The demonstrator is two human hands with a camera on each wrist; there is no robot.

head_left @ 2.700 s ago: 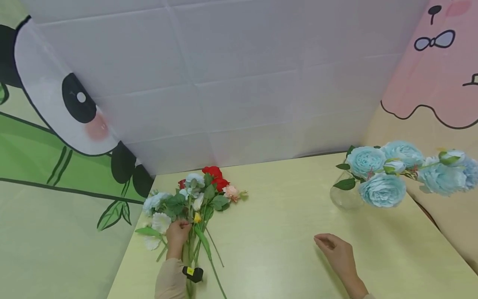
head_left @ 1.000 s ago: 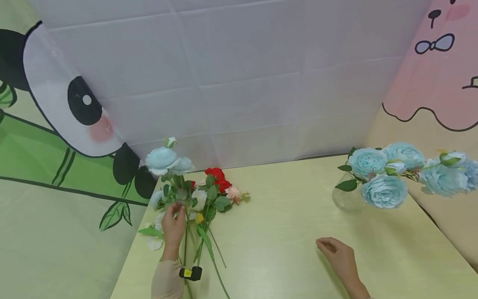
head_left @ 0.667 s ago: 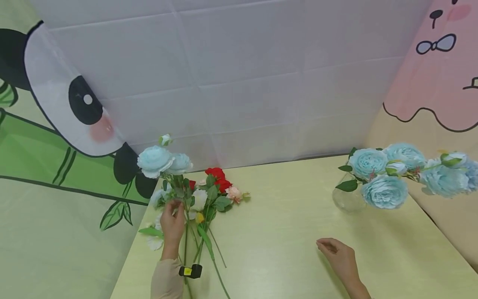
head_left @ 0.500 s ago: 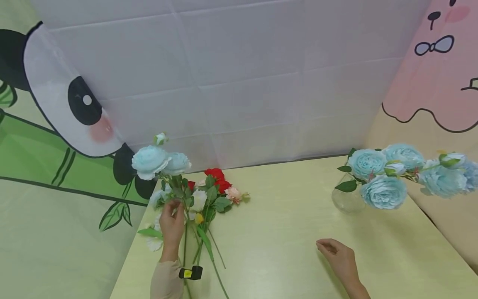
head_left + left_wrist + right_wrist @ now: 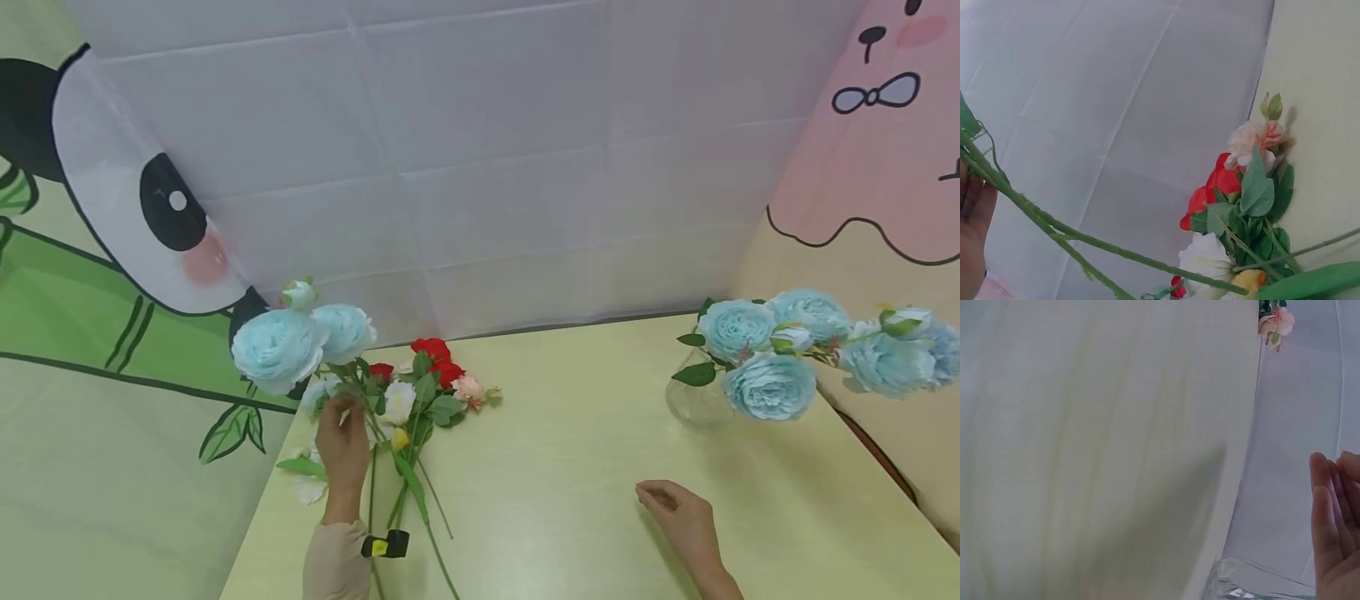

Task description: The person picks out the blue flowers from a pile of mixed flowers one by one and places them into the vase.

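The head camera looked forward and down over the whole surface (image 5: 570, 467). The left wrist camera sat close, facing the loose flowers (image 5: 1235, 212) and backdrop. The right wrist camera skimmed the surface; all three views shared those flowers.

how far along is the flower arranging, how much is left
Done: several blue blooms already stand in the glass vase. In hand: the left hand holds a blue flower stem lifted above the pile. Left: red, white and pink flowers lie on the table; the right hand rests there, holding nothing.
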